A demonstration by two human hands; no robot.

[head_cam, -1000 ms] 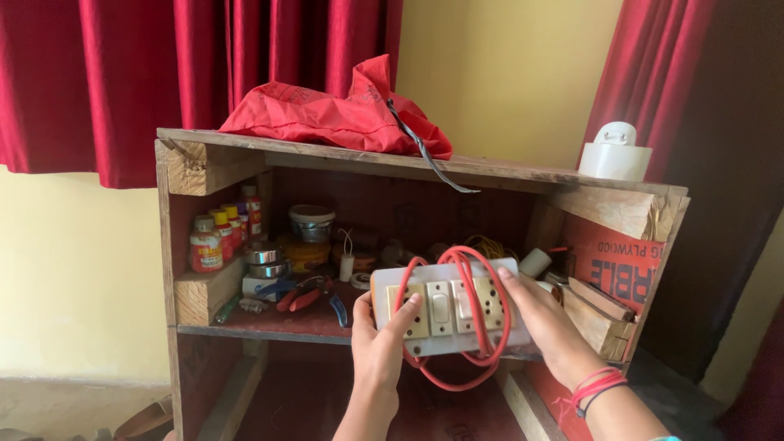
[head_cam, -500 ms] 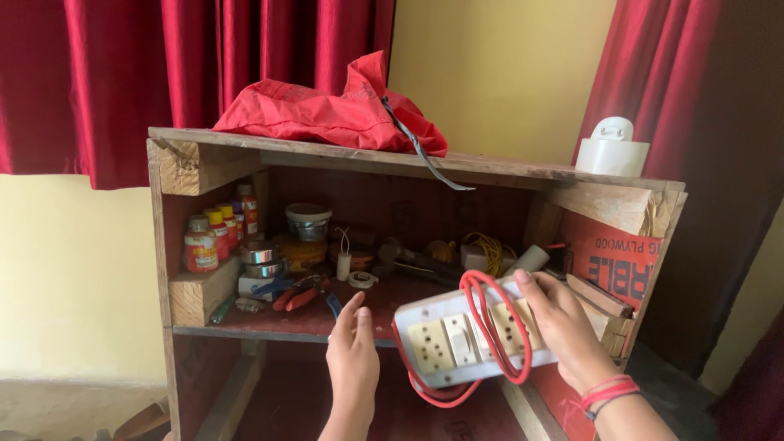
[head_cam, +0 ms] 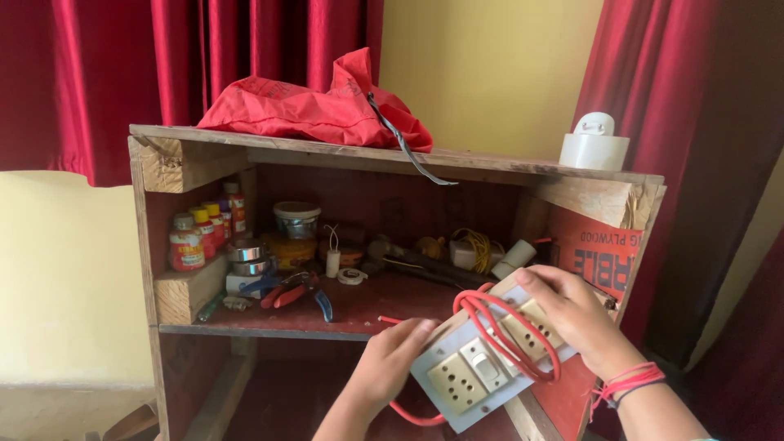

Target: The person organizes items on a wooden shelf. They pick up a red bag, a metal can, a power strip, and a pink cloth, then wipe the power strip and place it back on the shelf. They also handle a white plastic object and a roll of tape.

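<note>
- Switch-and-socket board [head_cam: 490, 363], white, wooden-backed: lower centre of the frame, tilted, in front of the open shelf, held between both my hands.
- Red wire [head_cam: 510, 339]: looped several turns around the board's middle; one strand hangs below its lower edge.
- My left hand [head_cam: 384, 371]: lower centre; fingers together and curled against the board's left end.
- My right hand [head_cam: 576, 314]: lower right; fingers spread and clamped over the board's upper right end, thumb out of sight behind it. Red threads sit on the wrist.
- Wooden shelf unit [head_cam: 171, 163]: fills the middle of the frame.
- Red-handled pliers [head_cam: 290, 292]: on the shelf board, left of centre.
- Small bottles with red labels [head_cam: 200, 237]: left end of the shelf, on a wooden block.
- Red cloth bag [head_cam: 314, 106]: on top of the unit, upper centre.
- White lamp holder [head_cam: 594, 145]: on top, upper right.
- Red curtains [head_cam: 163, 57]: behind, upper left and right.
</note>
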